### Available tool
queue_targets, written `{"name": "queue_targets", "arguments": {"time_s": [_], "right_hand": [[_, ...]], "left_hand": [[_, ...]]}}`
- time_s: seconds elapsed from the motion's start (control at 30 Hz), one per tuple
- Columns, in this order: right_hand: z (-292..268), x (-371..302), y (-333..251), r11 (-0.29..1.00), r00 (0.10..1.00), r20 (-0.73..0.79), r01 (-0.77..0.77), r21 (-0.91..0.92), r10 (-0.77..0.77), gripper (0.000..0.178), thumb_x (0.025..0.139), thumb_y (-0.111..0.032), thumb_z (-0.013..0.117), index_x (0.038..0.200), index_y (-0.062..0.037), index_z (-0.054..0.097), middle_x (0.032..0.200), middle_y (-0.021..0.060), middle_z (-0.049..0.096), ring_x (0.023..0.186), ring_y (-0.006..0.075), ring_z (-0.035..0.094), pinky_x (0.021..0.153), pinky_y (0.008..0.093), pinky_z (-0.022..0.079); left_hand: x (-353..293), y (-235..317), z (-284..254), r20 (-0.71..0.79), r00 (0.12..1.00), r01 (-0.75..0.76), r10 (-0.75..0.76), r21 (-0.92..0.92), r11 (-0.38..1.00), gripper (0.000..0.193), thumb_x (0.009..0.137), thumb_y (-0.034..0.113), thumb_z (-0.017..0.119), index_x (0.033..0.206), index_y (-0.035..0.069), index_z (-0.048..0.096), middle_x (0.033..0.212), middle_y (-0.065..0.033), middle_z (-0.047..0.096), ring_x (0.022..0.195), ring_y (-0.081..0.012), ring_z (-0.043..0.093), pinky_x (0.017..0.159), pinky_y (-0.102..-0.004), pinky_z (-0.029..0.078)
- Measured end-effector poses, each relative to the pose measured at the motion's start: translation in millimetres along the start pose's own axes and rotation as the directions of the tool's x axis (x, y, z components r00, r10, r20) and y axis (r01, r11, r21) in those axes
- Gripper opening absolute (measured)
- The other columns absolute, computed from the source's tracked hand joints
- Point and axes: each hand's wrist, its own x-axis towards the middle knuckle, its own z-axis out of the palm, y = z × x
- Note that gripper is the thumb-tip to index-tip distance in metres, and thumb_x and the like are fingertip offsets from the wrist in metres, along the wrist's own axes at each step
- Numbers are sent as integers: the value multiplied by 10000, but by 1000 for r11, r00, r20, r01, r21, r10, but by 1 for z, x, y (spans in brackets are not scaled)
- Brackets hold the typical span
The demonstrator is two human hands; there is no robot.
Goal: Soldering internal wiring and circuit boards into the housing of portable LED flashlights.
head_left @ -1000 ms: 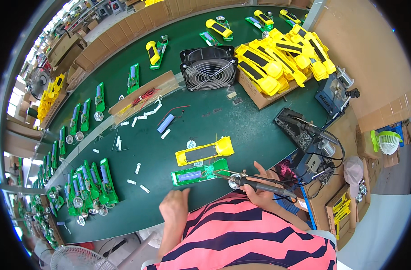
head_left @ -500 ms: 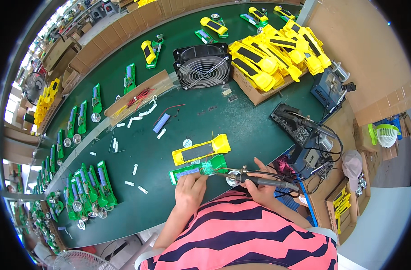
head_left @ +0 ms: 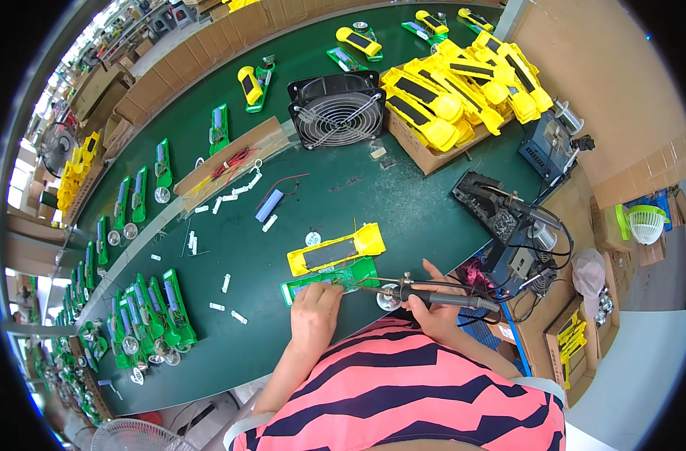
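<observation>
A green plastic housing (head_left: 364, 269) lies near the table's front edge, with a blue cylindrical cell and thin wires in it, and a round reflector (head_left: 389, 298) beside its right end. My left hand (head_left: 315, 314) is over the left part of this housing, its fingers pinched together; what they hold, if anything, is too small to make out. In my right hand (head_left: 435, 311) is a soldering iron (head_left: 440, 298), its tip pointing left to the wires in the housing. Just beyond lies a yellow cover (head_left: 330, 253) with a dark panel.
A black fan (head_left: 338, 113) stands at the back, beside a carton of yellow covers (head_left: 440, 94). At right is a soldering iron stand (head_left: 487, 210). Green housings (head_left: 151, 312) cluster at left, others line the belt. A loose blue cell (head_left: 270, 205) and small white pieces lie mid-table.
My left fingers have moved slightly up and right over the housing. The housing and the soldering iron have shifted slightly left. Housings on the far belt have crept right.
</observation>
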Motion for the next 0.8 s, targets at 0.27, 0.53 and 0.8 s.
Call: {"name": "queue_targets", "arguments": {"time_s": [0.27, 0.53, 0.8], "right_hand": [[4, 2, 4, 1000, 1000, -10, -19, -1, 19, 118, 706, -32, 628, 820, -23, 599, 613, 18, 625, 636, 115, 605, 967, 484, 310], [8, 2, 7, 1000, 1000, -28, -13, 26, 14, 98, 706, -37, 633, 799, -28, 602, 617, 19, 624, 624, 113, 601, 961, 484, 316], [6, -5, 19, 995, 994, 83, 76, -61, -71, 165, 745, 15, 584, 901, 35, 535, 637, 91, 620, 735, 116, 612, 989, 415, 303]], "left_hand": [[14, 2, -8, 201, 980, -10, -2, 57, 998, 88, 672, 41, 630, 760, 50, 628, 689, -81, 534, 609, -248, 553, 550, -345, 449], [18, 2, -11, 198, 980, 43, -38, -20, 999, 72, 670, 46, 637, 742, 47, 634, 676, -87, 534, 624, -256, 559, 561, -351, 452], [18, 2, -11, 207, 977, 56, -53, -9, 998, 65, 675, 55, 646, 739, 49, 637, 677, -87, 537, 630, -257, 562, 565, -353, 454]]}}
